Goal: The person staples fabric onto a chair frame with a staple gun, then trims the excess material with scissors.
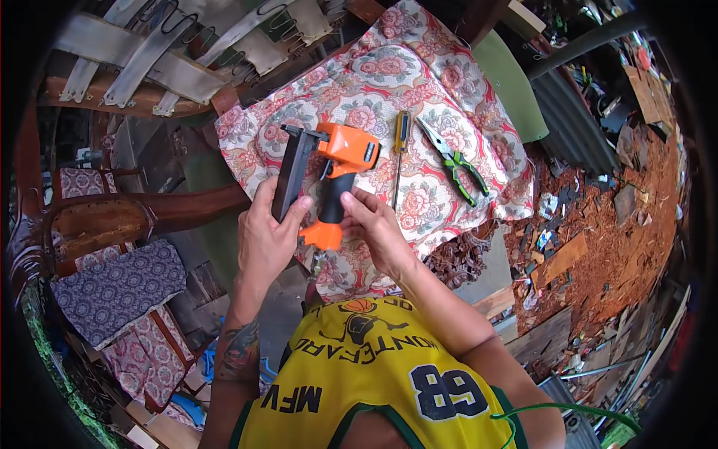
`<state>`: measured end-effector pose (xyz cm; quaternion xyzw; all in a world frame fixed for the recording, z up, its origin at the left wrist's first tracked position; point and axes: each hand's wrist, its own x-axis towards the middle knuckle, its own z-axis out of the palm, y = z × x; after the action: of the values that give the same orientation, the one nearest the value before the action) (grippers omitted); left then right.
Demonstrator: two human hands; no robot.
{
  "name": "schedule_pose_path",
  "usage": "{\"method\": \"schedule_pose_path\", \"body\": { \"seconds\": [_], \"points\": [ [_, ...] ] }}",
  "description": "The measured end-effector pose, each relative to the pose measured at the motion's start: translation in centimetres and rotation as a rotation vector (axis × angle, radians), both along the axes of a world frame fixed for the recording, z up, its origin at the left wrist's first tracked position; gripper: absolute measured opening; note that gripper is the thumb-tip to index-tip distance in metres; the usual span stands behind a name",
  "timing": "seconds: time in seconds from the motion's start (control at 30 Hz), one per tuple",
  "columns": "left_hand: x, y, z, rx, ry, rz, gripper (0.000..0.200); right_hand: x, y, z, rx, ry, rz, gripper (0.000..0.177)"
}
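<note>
An orange and black staple gun (345, 146) is held up over a flower-patterned cushion cover. My left hand (271, 228) is closed around its black magazine, thumb on the near side. My right hand (376, 230) pinches the dark grip, with the thumb against it. On the fabric just right of the staple gun lies a screwdriver (402, 135) with a yellow handle. Beside it rest pliers (454, 161) with green and black handles, jaws pointing up and left.
The floral fabric (389, 67) spreads over a seat in front of me. Wooden furniture frames with webbing straps (142, 56) stand at the upper left. A dark patterned cushion (120, 292) lies lower left. Scattered debris and wood scraps (561, 258) cover the ground at right.
</note>
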<state>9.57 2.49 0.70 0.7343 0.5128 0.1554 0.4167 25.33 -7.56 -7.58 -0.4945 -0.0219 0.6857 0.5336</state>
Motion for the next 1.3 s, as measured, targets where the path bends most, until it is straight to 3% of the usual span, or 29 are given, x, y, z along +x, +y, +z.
{"method": "schedule_pose_path", "body": {
  "seconds": [0.03,0.13,0.17,0.23,0.27,0.33,0.4,0.47,0.53,0.57,0.6,0.63,0.7,0.77,0.83,0.97,1.03,1.07,1.1,1.2,1.27,1.3],
  "points": [
    [0.0,0.0,0.5,0.002,-0.008,0.012,0.035,0.2,-0.1,0.1,0.002,-0.008,0.012,0.050],
    [0.5,0.3,1.1,-0.352,-0.290,0.000,0.040,0.0,-1.4,0.5,0.207,0.455,-0.315,0.055],
    [1.5,0.2,1.7,-0.319,-0.339,-0.050,0.040,0.2,-1.5,0.2,0.372,0.611,-0.245,0.066],
    [3.9,-0.2,2.4,-0.450,-0.518,-0.075,0.039,1.2,-1.6,0.5,0.490,0.593,-0.188,0.081],
    [4.9,0.2,2.5,-0.397,-0.499,-0.165,0.040,2.2,-1.5,0.6,0.466,0.547,-0.250,0.091],
    [6.8,0.7,3.2,-0.226,-0.427,-0.288,0.040,4.9,-1.3,2.2,0.465,0.297,-0.310,0.093],
    [8.7,1.4,5.2,-0.206,-0.467,-0.356,0.035,8.0,-1.2,4.2,0.551,0.074,-0.364,0.090],
    [9.5,2.2,4.6,-0.310,-0.622,-0.286,0.034,10.4,-1.2,8.0,0.617,-0.135,-0.379,0.082],
    [10.1,2.7,0.6,-0.242,-0.649,-0.060,0.041,12.2,-1.5,12.1,0.626,-0.341,-0.382,0.075],
    [10.3,3.5,-1.2,0.096,-0.423,-0.004,0.044,12.3,-1.6,14.4,0.519,-0.525,-0.477,0.069],
    [10.4,3.8,-3.5,0.227,-0.287,0.009,0.047,13.1,-2.3,15.5,0.482,-0.642,-0.471,0.068],
    [10.6,3.9,-3.1,-0.043,0.118,-0.136,0.046,14.3,-3.2,16.6,0.444,-0.757,-0.459,0.066],
    [12.2,2.1,-5.0,-0.137,0.480,-0.481,0.056,15.6,-5.2,18.6,0.430,-0.815,-0.453,0.063],
    [13.5,-0.2,-7.1,-0.142,0.506,-0.581,0.054,15.5,-6.5,20.8,0.328,-1.023,-0.484,0.062],
    [14.8,-1.2,-8.7,-0.152,0.438,-0.542,0.051,15.5,-7.8,21.7,0.307,-1.230,-0.559,0.061],
    [17.4,-2.5,-9.7,-0.168,0.262,-0.384,0.041,15.8,-9.2,23.8,0.107,-1.358,-0.543,0.058],
    [17.7,-3.0,-9.7,-0.149,0.230,-0.388,0.045,16.8,-9.9,24.4,0.035,-1.410,-0.408,0.048],
    [17.5,-3.4,-9.6,-0.137,0.277,-0.485,0.044,17.4,-9.8,24.8,0.010,-1.361,-0.410,0.037],
    [17.2,-3.4,-8.7,-0.122,0.325,-0.582,0.044,18.1,-9.5,25.5,0.015,-1.363,-0.414,0.037],
    [13.9,-2.5,-6.6,-0.248,0.225,-0.773,0.052,21.2,-9.0,28.0,-0.071,-1.627,-0.252,0.026],
    [10.3,-3.4,-6.1,-0.627,0.098,-0.972,0.054,24.8,-9.5,30.4,-0.093,-1.790,-0.123,0.021],
    [7.4,-4.7,-6.8,-0.685,-0.021,-1.074,0.057,25.9,-9.5,31.6,-0.141,-1.938,-0.148,0.019]
  ]
}}
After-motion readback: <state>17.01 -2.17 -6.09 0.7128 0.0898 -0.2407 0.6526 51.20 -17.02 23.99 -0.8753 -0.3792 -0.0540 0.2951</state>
